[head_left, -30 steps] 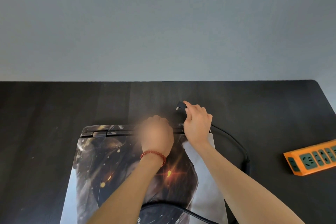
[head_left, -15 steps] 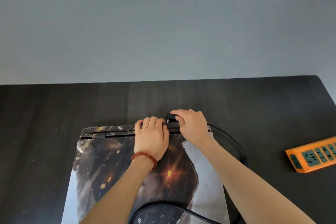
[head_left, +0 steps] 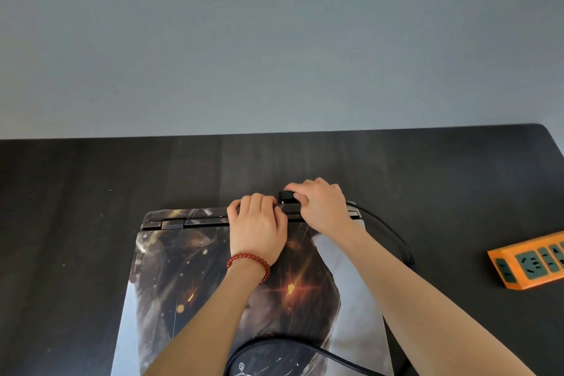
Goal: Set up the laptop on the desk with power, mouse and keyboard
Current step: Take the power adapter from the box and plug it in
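Laptop [head_left: 213, 293], lid shut and covered in a dark printed skin, lies flat at the near middle of the counter [head_left: 91, 180], its hinge edge facing the far wall. At that rear edge the right hand [head_left: 323, 207] pinches a small black power plug [head_left: 287, 195] between thumb and forefinger, fingers closed on it, the plug touching the laptop's back edge. The left hand [head_left: 258, 226] lies just beside it, fingers curled over the same edge, pressing down on the lid, gripping nothing loose; a red bead bracelet [head_left: 250, 262] circles its wrist. The black cable [head_left: 393, 235] runs from the plug off the laptop's far right corner, and another loop crosses the lid's near edge. An orange power strip [head_left: 525, 265] sits well apart by the counter's right edge. Bare counter lies open behind the laptop and to its left.
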{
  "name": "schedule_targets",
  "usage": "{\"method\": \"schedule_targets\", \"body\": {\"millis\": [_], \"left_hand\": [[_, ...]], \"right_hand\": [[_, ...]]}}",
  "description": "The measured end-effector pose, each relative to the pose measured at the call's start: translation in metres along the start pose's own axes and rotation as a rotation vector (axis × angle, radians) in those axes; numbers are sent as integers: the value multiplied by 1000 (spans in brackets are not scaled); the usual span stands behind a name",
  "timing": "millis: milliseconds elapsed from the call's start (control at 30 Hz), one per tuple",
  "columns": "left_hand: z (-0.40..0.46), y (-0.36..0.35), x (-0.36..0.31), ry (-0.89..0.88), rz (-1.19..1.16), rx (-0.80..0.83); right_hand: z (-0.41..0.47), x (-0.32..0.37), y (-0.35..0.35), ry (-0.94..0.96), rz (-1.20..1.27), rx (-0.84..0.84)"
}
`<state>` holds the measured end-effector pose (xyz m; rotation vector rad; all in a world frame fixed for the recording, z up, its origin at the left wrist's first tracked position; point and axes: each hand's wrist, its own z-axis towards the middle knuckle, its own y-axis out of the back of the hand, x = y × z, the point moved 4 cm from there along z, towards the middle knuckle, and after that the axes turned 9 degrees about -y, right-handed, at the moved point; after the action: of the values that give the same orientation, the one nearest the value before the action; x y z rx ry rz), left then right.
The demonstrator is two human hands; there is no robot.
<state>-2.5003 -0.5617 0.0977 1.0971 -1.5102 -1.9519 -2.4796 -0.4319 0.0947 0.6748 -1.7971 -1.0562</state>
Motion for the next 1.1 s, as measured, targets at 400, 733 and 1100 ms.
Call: {"method": "schedule_targets", "body": {"millis": [400, 733, 1100], "left_hand": [[4, -1, 2, 20, 10, -7], [0, -2, -1, 29, 9, 0], [0, 4, 3, 24, -167, 63]], "right_hand": [[-3, 3, -1, 66, -59, -60], [-6, 0, -4, 80, -53, -42], [-33, 1, 8, 10, 45, -99]]}}
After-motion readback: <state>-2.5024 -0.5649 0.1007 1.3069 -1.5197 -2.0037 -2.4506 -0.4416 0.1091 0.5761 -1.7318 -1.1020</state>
